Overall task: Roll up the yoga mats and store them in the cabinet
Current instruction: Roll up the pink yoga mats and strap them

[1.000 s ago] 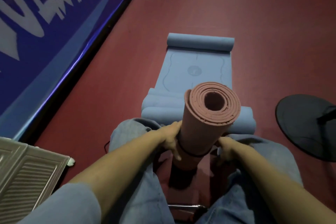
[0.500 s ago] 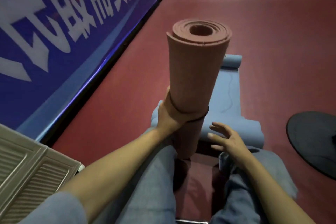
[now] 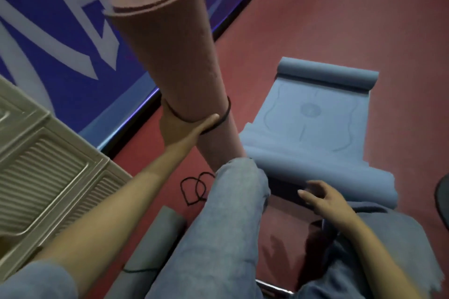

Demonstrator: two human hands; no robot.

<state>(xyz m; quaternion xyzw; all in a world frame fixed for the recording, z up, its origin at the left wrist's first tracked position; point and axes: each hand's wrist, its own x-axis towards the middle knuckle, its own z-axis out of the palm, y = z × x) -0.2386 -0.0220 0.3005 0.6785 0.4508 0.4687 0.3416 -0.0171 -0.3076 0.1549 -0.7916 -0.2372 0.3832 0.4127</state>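
Observation:
My left hand (image 3: pixel 181 127) grips a rolled brown-red yoga mat (image 3: pixel 170 48) around its middle, where a black band (image 3: pixel 224 114) circles it. The roll leans up and to the left, its open end near the camera. My right hand (image 3: pixel 324 198) hovers free with loosely bent fingers over my right knee, just in front of a blue yoga mat (image 3: pixel 313 124). The blue mat lies on the red floor, curled at its far end and its near end. A grey rolled mat (image 3: pixel 155 238) lies by my left leg. A beige cabinet (image 3: pixel 46 177) with ribbed panels stands at the left.
A blue banner wall (image 3: pixel 60 19) with white characters runs along the left. Loose black bands (image 3: pixel 194 188) lie on the floor beside my left knee. A dark round base (image 3: pixel 442 199) shows at the right edge. My legs in jeans fill the lower centre.
My left hand has lifted the brown-red roll off the floor and swung it up and left toward the cabinet. My right hand let go of it and now hangs free.

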